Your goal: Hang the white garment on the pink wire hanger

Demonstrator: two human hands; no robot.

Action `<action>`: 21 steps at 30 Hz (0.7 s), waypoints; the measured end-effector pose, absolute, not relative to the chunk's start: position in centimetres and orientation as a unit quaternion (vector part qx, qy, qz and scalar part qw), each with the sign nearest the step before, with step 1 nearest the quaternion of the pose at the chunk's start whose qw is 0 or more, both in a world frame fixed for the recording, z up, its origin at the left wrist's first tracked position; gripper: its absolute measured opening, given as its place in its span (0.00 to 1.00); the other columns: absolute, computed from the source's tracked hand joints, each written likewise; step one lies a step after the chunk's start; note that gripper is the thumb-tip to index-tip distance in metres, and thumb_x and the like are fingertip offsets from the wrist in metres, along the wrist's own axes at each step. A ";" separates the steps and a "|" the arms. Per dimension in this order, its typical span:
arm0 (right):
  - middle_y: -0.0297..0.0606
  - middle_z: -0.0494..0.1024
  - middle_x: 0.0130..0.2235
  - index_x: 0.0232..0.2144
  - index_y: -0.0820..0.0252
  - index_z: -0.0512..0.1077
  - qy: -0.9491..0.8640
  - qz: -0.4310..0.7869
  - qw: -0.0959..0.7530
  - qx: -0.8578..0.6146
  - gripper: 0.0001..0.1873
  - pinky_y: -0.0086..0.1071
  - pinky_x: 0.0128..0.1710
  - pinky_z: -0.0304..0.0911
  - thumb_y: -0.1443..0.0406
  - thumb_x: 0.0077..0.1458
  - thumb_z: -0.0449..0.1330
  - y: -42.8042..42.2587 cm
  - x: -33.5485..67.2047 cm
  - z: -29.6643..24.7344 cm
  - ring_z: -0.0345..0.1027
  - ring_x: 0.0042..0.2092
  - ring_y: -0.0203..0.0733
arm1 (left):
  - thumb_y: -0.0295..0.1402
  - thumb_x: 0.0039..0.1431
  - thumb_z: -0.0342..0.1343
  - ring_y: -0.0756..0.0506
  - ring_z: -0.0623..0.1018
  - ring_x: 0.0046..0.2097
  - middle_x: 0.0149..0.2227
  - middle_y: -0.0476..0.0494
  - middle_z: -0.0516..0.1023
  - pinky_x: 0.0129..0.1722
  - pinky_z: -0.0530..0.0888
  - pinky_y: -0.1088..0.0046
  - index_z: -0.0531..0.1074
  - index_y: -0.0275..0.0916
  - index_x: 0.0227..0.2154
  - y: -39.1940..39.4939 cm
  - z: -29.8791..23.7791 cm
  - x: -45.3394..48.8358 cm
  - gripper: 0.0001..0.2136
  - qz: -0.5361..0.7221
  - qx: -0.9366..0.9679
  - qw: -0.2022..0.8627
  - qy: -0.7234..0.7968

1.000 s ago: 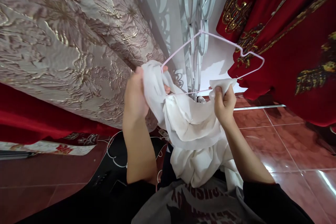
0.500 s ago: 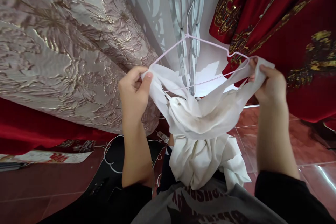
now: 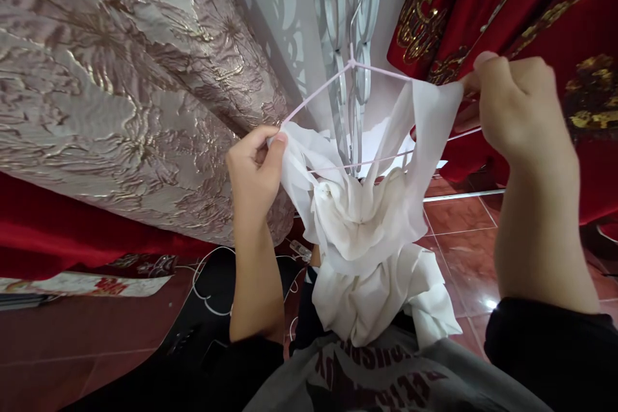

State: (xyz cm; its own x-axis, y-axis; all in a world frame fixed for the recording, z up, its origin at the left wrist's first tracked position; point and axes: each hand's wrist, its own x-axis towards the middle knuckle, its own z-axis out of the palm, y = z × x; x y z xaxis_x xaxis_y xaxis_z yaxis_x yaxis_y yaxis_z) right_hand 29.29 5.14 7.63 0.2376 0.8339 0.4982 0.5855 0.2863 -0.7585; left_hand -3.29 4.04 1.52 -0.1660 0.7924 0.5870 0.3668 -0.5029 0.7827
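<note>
A white dress [image 3: 357, 232] with wide, sheer shoulder straps hangs from a thin pale-pink hanger [image 3: 318, 92] with a metal hook, its lower folds bunched near my lap. My left hand [image 3: 255, 167] is closed, pinching the left strap between thumb and fingers at the hanger's left end. At the other side, my right hand [image 3: 521, 106] is raised with curled fingers, its fingertips at the outer edge of the right strap. The hanger's right end is hidden behind the cloth and that hand.
White hangers [image 3: 360, 26] hang against the pale wall straight ahead. Embossed pink-gold cloth [image 3: 140, 90] fills the left, and red cloth with gold embroidery [image 3: 526, 38] the right. A black case-like object [image 3: 193, 328] with white cables lies on the red tiled floor [image 3: 458, 257].
My right hand has moved up and outward, drawing the right strap higher along the hanger. My left hand keeps its pinch with only a slight shift right.
</note>
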 end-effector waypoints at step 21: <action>0.34 0.82 0.36 0.40 0.55 0.78 -0.755 -0.025 0.492 -0.432 0.10 0.39 0.49 0.61 0.61 0.67 0.57 4.9 19.5 -6.3 0.71 0.37 0.39 | 0.46 0.69 0.56 0.39 0.75 0.62 0.62 0.37 0.70 0.61 0.73 0.58 0.69 0.42 0.56 2.1 -7.2 1.4 0.19 0.771 0.489 0.050 0.405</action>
State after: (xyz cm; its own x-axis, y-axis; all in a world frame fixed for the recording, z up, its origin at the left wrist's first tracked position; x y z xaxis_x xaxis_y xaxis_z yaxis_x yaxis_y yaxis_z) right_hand 19.53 4.92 -6.27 -0.1422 0.6290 0.7643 0.6774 0.6248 -0.3882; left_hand 1.36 2.13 -7.16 -0.5165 0.4737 0.7133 0.3181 -0.6673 0.6735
